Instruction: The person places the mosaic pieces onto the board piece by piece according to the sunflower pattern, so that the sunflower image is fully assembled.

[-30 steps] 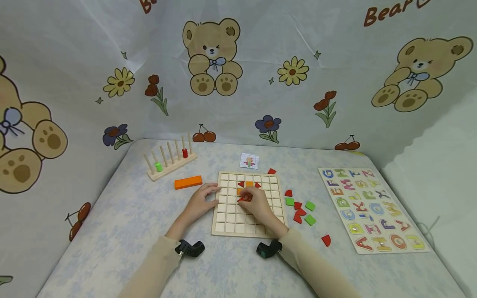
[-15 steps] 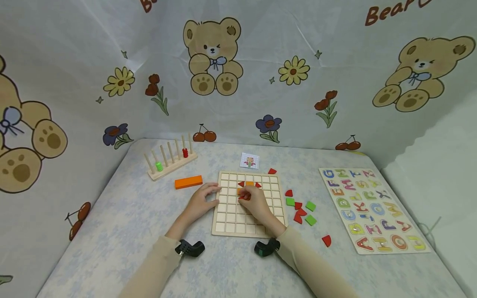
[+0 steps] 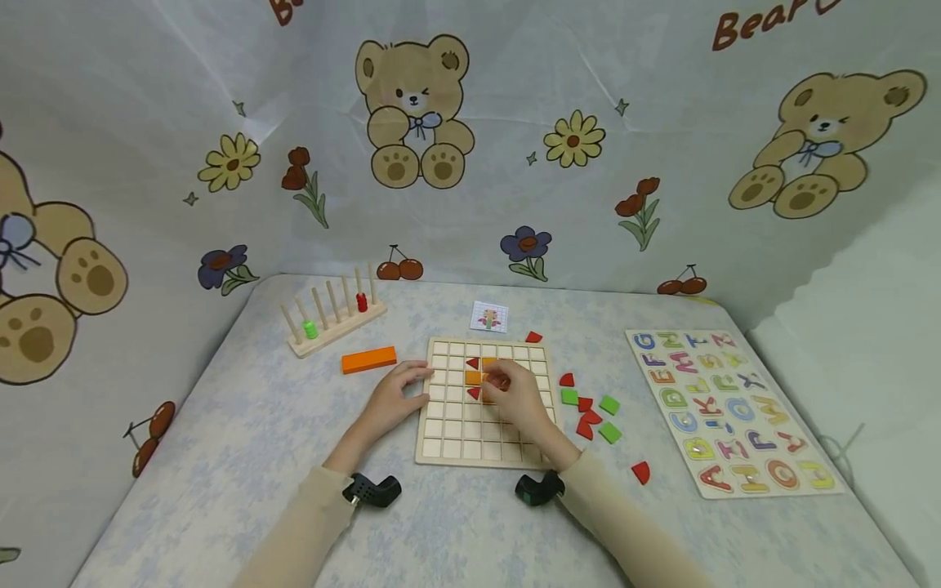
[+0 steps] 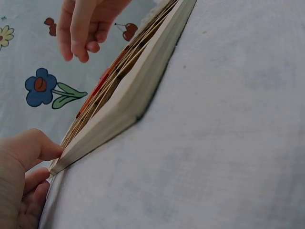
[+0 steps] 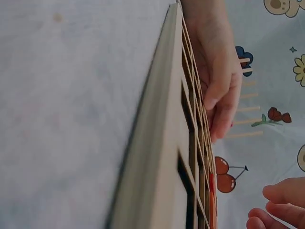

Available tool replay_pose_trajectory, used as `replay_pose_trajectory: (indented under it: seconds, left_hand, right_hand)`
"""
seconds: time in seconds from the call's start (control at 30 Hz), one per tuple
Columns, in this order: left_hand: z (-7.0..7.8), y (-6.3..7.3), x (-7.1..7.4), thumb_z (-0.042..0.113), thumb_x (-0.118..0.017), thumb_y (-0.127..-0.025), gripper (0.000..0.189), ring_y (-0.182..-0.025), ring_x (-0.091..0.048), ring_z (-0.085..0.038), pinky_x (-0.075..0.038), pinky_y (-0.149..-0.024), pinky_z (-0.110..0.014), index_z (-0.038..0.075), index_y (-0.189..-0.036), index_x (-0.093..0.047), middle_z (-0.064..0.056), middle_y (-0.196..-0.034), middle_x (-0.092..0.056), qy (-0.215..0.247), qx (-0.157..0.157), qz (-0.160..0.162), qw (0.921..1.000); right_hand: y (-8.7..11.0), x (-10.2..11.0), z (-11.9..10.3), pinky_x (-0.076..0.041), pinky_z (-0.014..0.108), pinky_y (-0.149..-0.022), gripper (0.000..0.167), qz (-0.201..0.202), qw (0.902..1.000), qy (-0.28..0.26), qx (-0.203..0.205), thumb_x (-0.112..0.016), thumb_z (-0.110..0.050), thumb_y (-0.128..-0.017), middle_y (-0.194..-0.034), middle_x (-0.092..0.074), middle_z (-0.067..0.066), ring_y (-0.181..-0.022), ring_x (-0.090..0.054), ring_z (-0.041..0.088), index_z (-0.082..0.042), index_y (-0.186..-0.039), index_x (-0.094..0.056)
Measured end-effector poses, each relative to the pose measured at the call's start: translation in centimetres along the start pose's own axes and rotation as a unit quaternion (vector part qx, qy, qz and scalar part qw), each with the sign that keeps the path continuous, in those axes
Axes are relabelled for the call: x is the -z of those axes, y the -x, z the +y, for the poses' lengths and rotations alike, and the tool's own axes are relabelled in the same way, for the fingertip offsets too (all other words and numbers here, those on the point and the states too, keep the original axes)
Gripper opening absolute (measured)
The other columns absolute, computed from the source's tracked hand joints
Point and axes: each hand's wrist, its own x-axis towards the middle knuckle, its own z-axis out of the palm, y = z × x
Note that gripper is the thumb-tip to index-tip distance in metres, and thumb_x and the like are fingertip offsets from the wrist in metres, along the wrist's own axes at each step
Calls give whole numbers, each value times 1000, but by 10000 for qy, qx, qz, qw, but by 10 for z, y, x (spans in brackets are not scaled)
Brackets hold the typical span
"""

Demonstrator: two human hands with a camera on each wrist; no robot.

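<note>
Bear-print cloth (image 3: 492,106) hung behind. My L hand (image 3: 397,398), fingers apart, touched the wooden grid board (image 3: 470,447), prob. light, stiff; best held by edges. R hand (image 3: 524,402), loose, pinched nothing.

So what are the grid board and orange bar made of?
The grid board looks like bare, matt wood, judging by its pale tan colour and dull edge. The orange bar may be smooth painted wood or plastic; its even colour leaves that open.
</note>
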Motion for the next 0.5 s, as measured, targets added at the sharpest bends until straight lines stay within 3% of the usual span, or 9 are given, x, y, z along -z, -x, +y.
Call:
replay_pose_trajectory:
  seconds: [0.27, 0.5]
  left_hand:
    - [0, 0, 0, 15, -68, -87, 43, -125, -50, -24, -43, -104, -44, 14, -129, -61, -4, -141, -49, 37, 62, -16, 10000]
    - [1, 0, 1, 15, -69, -86, 42, -124, -50, -24, -42, -104, -45, 14, -128, -61, -4, -141, -50, 39, 93, -10, 9999]
  right_hand:
    - [15, 59, 29, -50, 22, -68, 20, 527, 9984, 215, -39, -67, -2, -85, -90, -69, 15, -77, -61, 21, 4, -104, -68]
    - [37, 111, 71, -51, 21, -74, 22, 777, 9914, 750, -735, -66, -5, -86, -100, -69, 18, -90, -63, 27, 2, -107, -67]
